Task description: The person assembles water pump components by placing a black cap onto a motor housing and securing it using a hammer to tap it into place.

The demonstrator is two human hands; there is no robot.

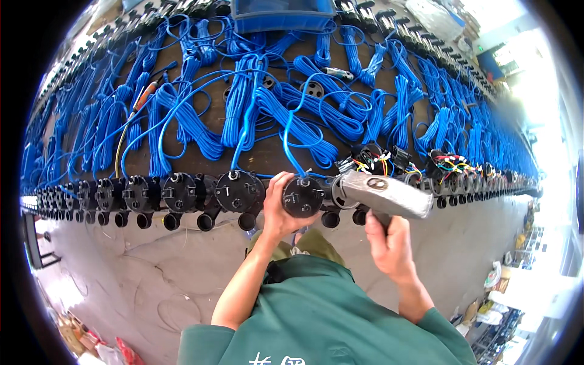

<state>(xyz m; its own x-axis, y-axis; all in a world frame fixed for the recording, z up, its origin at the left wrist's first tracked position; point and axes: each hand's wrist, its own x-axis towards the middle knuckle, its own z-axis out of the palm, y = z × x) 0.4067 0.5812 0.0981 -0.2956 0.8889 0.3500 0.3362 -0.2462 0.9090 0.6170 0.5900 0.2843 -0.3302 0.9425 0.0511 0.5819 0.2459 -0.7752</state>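
Note:
My left hand (280, 210) is wrapped round the side of a round black housing (304, 196) at the near edge of the bench, thumb and fingers on its rim. A blue cable (291, 137) runs up from the top of that housing. My right hand (390, 243) grips the dark handle of a pistol-shaped tool with a silver-grey body (389, 193). The tool's narrower end lies close to the housing on its right side; whether they touch I cannot tell. Its exact kind does not show.
More black housings (239, 192) line the bench edge, those to the right with loose coloured wires (374, 161). Coiled blue cables (243, 97) cover the dark bench. A blue bin (283, 18) stands at the back, and an orange-handled tool (146, 95) lies at left.

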